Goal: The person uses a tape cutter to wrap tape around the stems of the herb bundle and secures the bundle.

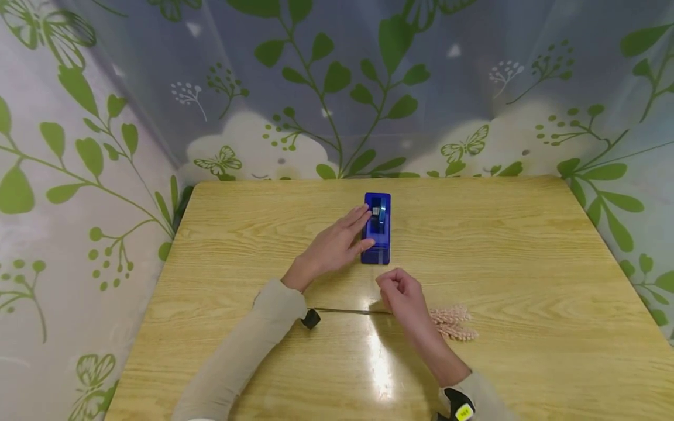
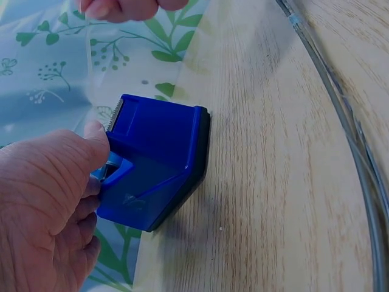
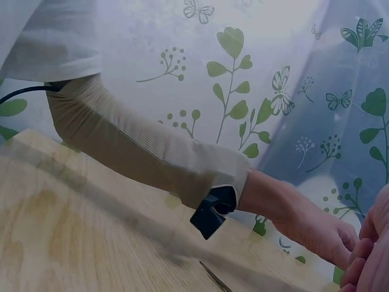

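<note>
Left hand (image 1: pixel 336 243), thumb spread, reaches farther forward than the right hand (image 1: pixel 406 297) (its fingers curled in).

My left sleeve (image 3: pixel 146 146): beige, ribbed; black block (image 3: pixel 214 212) at its wrist end, white cloth (image 3: pixel 58 48), black cable (image 3: pixel 27 92) up top. Right of it: beige right sleeve (image 1: pixel 487 397), yellow tag (image 1: pixel 464 413).

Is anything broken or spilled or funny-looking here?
No, nothing stands out. The blue tape dispenser sits upright against the left hand, clear tape runs from it to the right hand, and the pink sprig lies on the table. I see no spills or damage.
</note>
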### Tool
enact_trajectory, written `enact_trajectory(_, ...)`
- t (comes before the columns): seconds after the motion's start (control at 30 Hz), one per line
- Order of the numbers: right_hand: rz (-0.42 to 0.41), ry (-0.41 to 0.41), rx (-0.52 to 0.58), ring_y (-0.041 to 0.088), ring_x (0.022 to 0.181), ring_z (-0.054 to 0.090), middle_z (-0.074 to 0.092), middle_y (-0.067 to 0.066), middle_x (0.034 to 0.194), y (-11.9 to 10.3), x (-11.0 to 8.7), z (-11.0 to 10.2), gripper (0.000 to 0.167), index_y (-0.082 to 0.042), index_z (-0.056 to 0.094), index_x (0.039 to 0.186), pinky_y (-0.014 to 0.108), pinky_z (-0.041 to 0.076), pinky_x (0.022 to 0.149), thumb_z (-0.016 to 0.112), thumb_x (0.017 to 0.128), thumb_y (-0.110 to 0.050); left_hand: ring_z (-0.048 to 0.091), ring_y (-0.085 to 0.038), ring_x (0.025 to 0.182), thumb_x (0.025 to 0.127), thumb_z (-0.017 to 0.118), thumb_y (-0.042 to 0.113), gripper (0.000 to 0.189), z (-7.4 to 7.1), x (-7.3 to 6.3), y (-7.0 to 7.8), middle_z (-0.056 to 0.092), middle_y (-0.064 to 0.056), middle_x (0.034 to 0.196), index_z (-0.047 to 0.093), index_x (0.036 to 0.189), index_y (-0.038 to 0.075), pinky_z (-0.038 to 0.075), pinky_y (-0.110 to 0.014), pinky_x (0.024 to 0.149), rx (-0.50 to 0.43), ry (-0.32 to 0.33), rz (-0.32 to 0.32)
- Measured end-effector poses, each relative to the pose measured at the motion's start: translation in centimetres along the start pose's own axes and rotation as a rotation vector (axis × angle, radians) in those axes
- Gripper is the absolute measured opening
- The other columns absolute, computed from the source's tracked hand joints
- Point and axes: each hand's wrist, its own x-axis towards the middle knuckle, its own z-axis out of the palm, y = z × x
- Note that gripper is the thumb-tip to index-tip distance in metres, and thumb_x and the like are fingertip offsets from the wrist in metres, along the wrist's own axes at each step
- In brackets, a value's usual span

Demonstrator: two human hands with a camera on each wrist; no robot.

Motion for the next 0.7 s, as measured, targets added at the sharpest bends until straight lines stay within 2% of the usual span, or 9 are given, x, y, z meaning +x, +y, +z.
enact_trajectory(0.3,-0.029,0.001,0.000,0.008,0.053,0.039,0.042,-0.003,0.059,0.8,-2.2,0.4,0.010,0.005,0.058,0.101,0.022,0.033,0.054,0.056,0.102,-0.004,0.015,-0.025,0.160,0.111,0.040,0.051,0.072,-0.1,-0.1,0.2,0.013,-0.008,0.175,0.022,0.165,0.007,0.026,-0.041,0.126,0.001,-0.004,0.000)
enact_trajectory(0.7,-0.006,0.031,-0.005,0.013,0.053,0.042,0.044,-0.001,0.060,2.2,-4.0,0.4,0.014,0.007,0.057,0.103,0.025,0.039,0.053,0.057,0.103,-0.006,0.013,-0.023,0.160,0.111,0.038,0.051,0.071,-0.1,-0.1,0.3,0.011,-0.007,0.175,0.020,0.166,0.008,0.023,-0.040,0.127,0.007,-0.015,-0.009)
